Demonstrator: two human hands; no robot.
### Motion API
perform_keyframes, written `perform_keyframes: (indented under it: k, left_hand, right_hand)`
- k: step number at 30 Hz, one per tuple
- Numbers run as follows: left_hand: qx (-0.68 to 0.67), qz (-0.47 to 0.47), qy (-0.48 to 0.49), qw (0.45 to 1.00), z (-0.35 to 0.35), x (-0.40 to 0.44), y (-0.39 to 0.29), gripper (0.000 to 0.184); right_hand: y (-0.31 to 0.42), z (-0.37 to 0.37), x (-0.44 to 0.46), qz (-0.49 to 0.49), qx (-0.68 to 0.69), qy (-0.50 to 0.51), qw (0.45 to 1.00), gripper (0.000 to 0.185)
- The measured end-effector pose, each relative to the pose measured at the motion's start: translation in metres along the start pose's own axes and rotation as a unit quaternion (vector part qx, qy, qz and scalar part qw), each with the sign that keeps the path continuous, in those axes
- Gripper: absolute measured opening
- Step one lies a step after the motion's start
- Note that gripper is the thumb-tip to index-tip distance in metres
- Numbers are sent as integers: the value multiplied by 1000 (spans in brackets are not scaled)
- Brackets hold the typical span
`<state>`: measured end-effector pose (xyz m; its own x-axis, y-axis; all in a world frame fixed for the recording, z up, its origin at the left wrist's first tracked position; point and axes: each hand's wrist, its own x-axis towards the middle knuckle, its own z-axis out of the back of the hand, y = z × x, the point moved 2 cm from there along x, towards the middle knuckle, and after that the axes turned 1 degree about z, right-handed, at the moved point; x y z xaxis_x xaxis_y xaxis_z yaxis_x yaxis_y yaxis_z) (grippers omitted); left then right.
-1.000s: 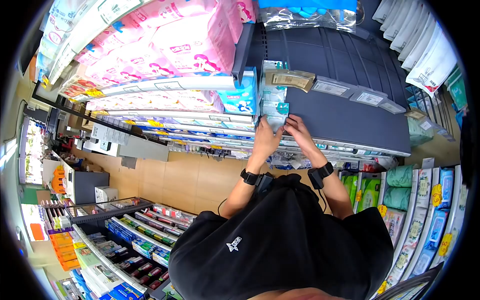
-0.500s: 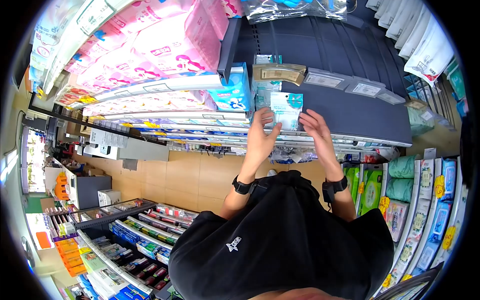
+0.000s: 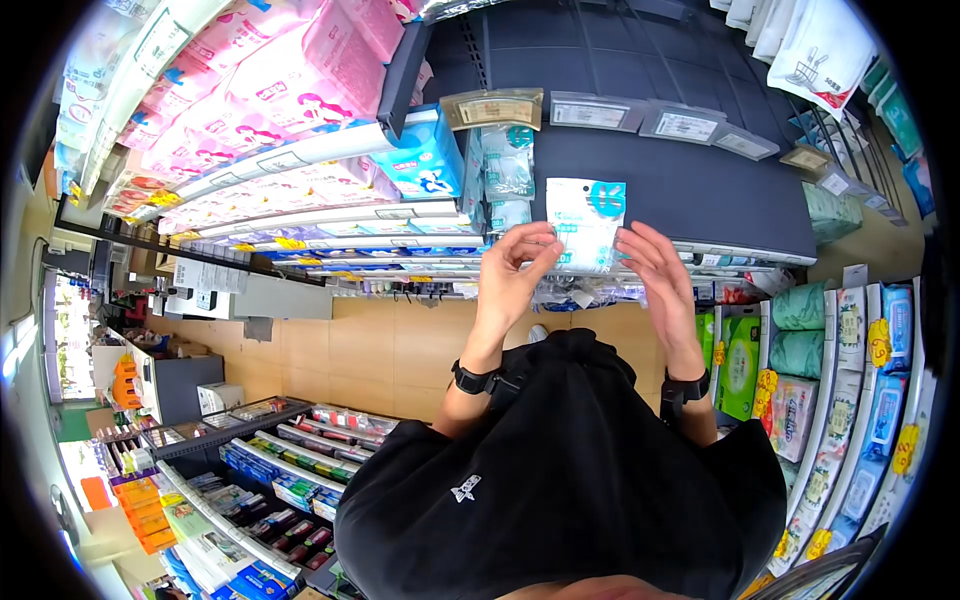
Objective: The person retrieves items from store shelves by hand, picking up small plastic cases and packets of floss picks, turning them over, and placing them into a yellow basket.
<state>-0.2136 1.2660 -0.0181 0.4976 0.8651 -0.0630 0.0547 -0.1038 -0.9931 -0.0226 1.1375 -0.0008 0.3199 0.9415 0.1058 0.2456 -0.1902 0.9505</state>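
Observation:
A small white-and-teal packet [image 3: 586,228] stands upright in front of me, its printed face turned my way. My left hand [image 3: 517,268] pinches its lower left edge between thumb and fingers. At the packet's right edge is my right hand [image 3: 658,272], fingers stretched out and a little apart; whether the fingertips touch the packet I cannot tell. Similar packets [image 3: 508,165] hang from a hook just behind and to the left, under a yellowish price tag [image 3: 492,109].
Pink packages [image 3: 300,80] and a blue package [image 3: 420,155] fill the shelves at left. More price tags [image 3: 598,112] sit on hook ends above a dark shelf panel [image 3: 680,190]. White pouches [image 3: 820,55] hang upper right. Green and blue packs [image 3: 740,365] line the lower right shelves.
The packet and both hands have moved slightly right and away from the hanging packets. Those hanging packets show more fully now. The view has shifted a little.

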Motion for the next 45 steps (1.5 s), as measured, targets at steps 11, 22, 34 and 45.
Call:
perform_keyframes:
  k: [11,22,34,45]
  left_hand:
    - [-57,-10,19,998,-42,-41,-18,24]
    - [-82,-17,31,996,-82,-85,-14,28]
    - [-66,-4,43,997,-121,-142,-5,21]
    - [-104,2,96,990,-140,-188,14,19]
  right_hand:
    - [35,27,-42,32,-5,9,999,55]
    - [56,54,-94,44,-8,8,999,57]
    - [61,84,-160,41,2,-3,999,56]
    - [50,95,-210,-24,-32,-16,999,46]
